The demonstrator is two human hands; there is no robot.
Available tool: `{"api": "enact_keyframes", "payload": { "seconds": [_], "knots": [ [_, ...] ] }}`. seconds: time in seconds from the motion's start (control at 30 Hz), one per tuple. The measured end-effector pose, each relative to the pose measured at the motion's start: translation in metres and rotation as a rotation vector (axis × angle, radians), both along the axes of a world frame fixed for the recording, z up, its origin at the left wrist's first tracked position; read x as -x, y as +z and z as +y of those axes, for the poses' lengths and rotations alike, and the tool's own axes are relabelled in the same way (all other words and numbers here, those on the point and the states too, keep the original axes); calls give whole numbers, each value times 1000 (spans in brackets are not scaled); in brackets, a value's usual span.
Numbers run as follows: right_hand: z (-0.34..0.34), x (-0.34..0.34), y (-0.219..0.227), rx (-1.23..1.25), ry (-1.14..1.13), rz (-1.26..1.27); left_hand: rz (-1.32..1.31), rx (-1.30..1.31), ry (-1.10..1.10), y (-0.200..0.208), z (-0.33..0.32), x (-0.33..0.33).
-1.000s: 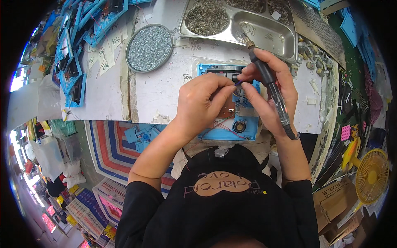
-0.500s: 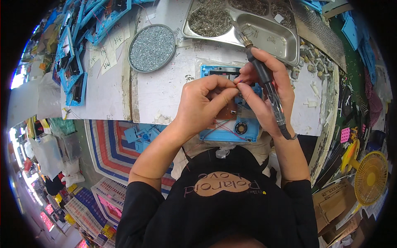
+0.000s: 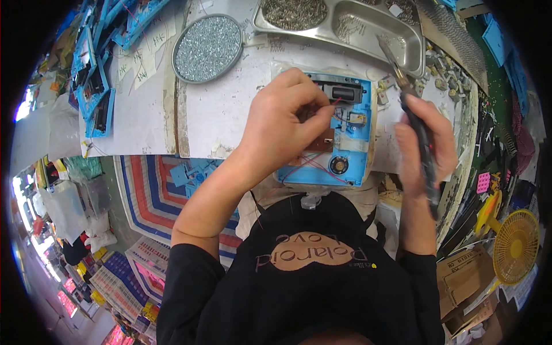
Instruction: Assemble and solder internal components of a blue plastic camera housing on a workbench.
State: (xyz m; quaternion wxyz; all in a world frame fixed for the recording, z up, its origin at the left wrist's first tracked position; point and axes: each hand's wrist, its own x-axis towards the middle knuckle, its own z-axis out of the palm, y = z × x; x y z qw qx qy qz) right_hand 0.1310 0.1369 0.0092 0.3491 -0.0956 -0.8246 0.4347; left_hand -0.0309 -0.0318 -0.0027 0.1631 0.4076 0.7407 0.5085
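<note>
Blue plastic housing, open on the bench under the left hand, whose fingers pinch together on a red wire inside it: apparently a wiring step. The right hand, just beside, is clamped on a soldering iron; bringing its tip in likely demands care, since the left fingers crowd the work. Beyond: metal tray, round dish of small parts.

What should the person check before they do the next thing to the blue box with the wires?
1. Left hand steadies the blue box: ok, fingers rest on it.
2. Right hand has a firm grip on the black tool: ok.
3. Tool tip on the box: not ok, it points off toward the metal tray.
4. Red wires out of the way: cannot tell.
5. Round dish of small parts close by: ok.
</note>
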Motion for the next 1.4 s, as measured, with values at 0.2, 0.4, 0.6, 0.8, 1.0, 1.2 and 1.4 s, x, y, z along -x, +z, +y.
{"api": "enact_keyframes", "payload": {
  "seconds": [0.2, 0.4, 0.6, 0.8, 1.0, 1.2, 1.4],
  "knots": [
    [-7, -32, 6, 213, 19, -44, 89, 34, 12, -10, 1, -8],
    [0, -33, -2, 5, 190, -75, 95, 5, 38, -12, 0, -7],
    [-1, -28, -3, -54, 217, -97, 81, 9, 45, -12, 0, -7],
    [-1, -26, -3, -100, 223, -89, 126, -4, 47, -16, 0, -7],
    [-2, -20, -1, -145, 235, -81, 122, 7, 55, -14, 1, -7],
    [3, -15, -1, -237, 285, -49, 117, 4, 59, -15, 1, -7],
    [4, -22, 2, -174, 265, -65, 129, -13, 58, -15, 1, -8]
  ]
}}
